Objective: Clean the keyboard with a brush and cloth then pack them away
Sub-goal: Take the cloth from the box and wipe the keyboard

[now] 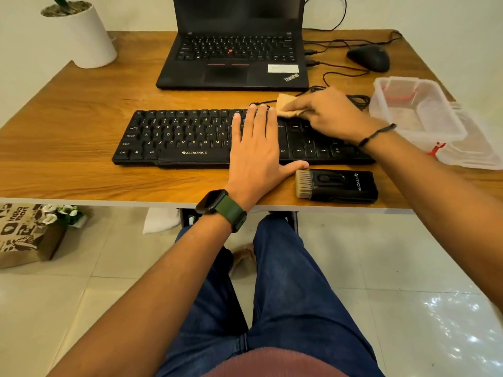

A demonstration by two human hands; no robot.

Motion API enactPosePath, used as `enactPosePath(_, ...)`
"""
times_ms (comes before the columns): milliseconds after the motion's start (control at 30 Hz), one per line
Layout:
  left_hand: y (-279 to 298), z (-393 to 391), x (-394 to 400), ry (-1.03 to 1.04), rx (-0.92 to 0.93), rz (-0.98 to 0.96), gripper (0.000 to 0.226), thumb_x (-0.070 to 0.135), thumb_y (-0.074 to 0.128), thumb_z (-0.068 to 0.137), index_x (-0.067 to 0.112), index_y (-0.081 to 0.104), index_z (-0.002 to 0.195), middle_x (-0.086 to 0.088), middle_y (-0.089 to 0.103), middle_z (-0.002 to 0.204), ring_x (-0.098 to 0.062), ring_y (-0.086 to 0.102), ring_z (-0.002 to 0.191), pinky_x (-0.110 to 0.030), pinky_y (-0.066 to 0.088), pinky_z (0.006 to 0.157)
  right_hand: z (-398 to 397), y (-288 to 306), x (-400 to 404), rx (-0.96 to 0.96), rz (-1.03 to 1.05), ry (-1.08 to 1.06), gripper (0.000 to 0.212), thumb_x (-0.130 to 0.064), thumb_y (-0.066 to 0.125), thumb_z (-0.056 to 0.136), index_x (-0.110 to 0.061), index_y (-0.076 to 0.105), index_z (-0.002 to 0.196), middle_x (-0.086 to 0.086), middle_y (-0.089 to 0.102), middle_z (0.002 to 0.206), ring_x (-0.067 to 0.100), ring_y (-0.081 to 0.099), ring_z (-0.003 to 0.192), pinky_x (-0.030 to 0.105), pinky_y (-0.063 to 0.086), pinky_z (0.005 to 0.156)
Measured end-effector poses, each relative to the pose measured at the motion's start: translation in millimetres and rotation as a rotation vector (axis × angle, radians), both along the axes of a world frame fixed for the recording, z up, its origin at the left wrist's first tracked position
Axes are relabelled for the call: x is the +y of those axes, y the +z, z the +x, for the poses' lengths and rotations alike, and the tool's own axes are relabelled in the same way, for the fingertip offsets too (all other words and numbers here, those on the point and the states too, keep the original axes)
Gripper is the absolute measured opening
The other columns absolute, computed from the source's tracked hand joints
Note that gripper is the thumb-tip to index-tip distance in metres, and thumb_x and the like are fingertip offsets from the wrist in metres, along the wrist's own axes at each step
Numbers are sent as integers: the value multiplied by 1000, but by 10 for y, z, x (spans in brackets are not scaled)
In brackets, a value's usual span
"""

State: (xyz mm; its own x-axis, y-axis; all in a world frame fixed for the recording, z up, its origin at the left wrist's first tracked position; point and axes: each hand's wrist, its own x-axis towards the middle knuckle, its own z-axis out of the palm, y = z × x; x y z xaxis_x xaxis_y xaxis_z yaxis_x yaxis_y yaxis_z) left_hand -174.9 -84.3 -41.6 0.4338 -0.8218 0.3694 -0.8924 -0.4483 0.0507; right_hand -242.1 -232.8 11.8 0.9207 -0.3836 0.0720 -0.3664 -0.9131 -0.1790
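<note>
Nearest, blue denim trousers (277, 295) are seen below the edge of the brown wood-grain table (68, 126). Just past that edge, a black block-shaped brush with pale bristles (337, 187) is laid flat on the table, bristles pointing left, close in front of the right part of the black flat keyboard (174, 138). The left hand (254, 151), with a dark watch on a green strap (220, 209) at the wrist, is spread flat and pressed palm-down on the middle of the keyboard, its thumb stretched out towards the bristles; whether the thumb touches them cannot be told. The right hand (326, 115), with a thin black cord (377, 134) round its wrist, is held over the right part of the keyboard, and a small tan folded cloth (288, 106) is pinched under its fingers at the keyboard's far edge, beside the left fingertips. To the right, a clear plastic box (416, 110) is set open on the table with its lid beside it. Farther back stand a black open laptop (234, 55), a black mouse (368, 57) with cables, and a white tapered plant pot (87, 36) at the far left.
</note>
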Motion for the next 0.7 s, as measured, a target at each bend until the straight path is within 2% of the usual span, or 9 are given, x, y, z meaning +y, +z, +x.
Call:
enactPosePath(167, 3, 8, -4, -23, -2, -27, 107, 76, 46, 72, 1, 19, 144, -17, 23, 150, -31, 12, 142, -44, 0, 115, -381, 112, 147, 1, 16, 127, 36, -10, 50, 92, -27, 60, 122, 2, 60, 127, 22, 49, 122, 37, 35, 102)
enactPosePath(233, 8, 6, -6, -19, 2, -30, 107, 75, 47, 72, 1, 19, 144, -18, 23, 150, -31, 13, 142, -44, 0, 115, -427, 183, 179, 14, 83, 155, 35, -9, 50, 92, -26, 60, 121, 1, 60, 126, 20, 50, 120, 32, 36, 98)
enactPosePath(300, 16, 2, -14, -12, 4, -29, 106, 74, 47, 73, 1, 18, 144, -17, 22, 151, -30, 12, 142, -44, 1, 115, -408, 271, 140, -77, 164, 110, 36, -6, 48, 93, -22, 60, 122, 1, 59, 126, 18, 49, 120, 25, 35, 96)
enactPosePath(400, 15, 9, -24, 2, 22, -19, 104, 73, 46, 75, 2, 15, 145, -16, 19, 152, -29, 10, 142, -44, 0, 115, -305, 280, 44, -192, 92, -36, 37, -6, 46, 94, -21, 58, 125, 5, 58, 128, 21, 48, 120, 31, 39, 98)
enactPosePath(533, -4, 13, -16, 9, 41, -18, 104, 72, 46, 75, 2, 14, 145, -16, 18, 152, -28, 9, 142, -43, 0, 115, -270, 95, 138, 17, -28, 82, 37, -9, 47, 93, -24, 57, 126, 3, 56, 131, 24, 47, 124, 39, 35, 103)
enactPosePath(600, -2, 13, -23, 10, 42, -19, 104, 72, 46, 75, 2, 14, 145, -15, 18, 152, -28, 10, 142, -43, 0, 115, -370, 106, 172, 47, -12, 153, 35, -11, 49, 93, -26, 59, 123, 0, 58, 129, 22, 48, 124, 36, 35, 102)
enactPosePath(700, -1, 17, -28, 2, 42, -18, 105, 72, 47, 74, 2, 14, 145, -16, 20, 152, -29, 11, 142, -43, 2, 115, -564, 217, 190, 92, 120, 245, 34, -9, 50, 92, -25, 61, 120, -3, 60, 124, 10, 49, 117, 22, 35, 95)
